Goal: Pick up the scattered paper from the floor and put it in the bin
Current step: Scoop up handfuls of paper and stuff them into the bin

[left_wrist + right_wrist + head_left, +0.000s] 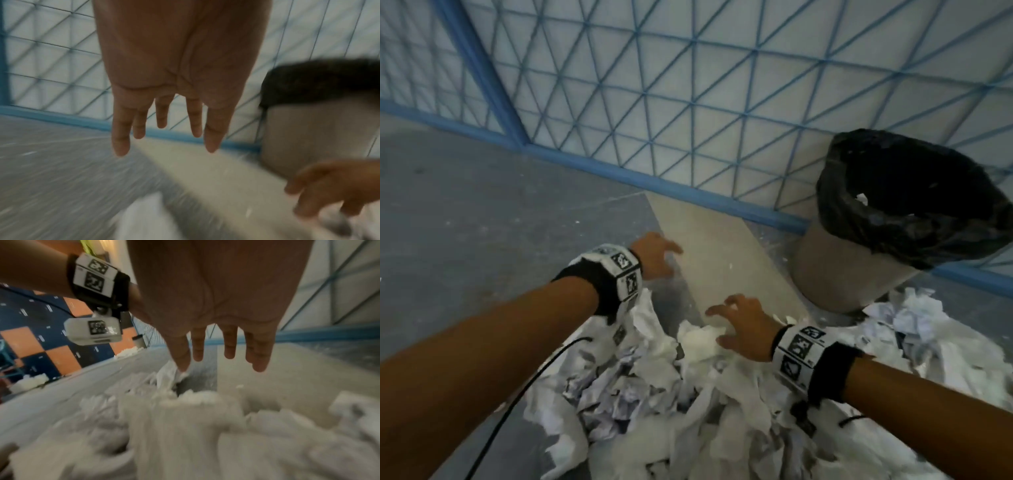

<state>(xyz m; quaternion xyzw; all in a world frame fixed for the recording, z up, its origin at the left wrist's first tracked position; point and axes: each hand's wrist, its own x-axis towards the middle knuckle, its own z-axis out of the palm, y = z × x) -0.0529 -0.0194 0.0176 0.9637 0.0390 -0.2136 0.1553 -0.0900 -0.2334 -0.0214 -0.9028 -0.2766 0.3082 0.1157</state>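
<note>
Crumpled paper [654,394] is heaped on the floor [465,212] beside the bin [887,222]. Both the left hand [654,255] and right hand [743,325] are spread, empty; a large bunch should be scooped between them.

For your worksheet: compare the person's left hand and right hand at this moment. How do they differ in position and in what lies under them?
The left hand reaches over bare floor, farther from the bin; the right hand hovers over the paper pile, nearer the bin. Both are open, fingers spread, holding nothing.
</note>
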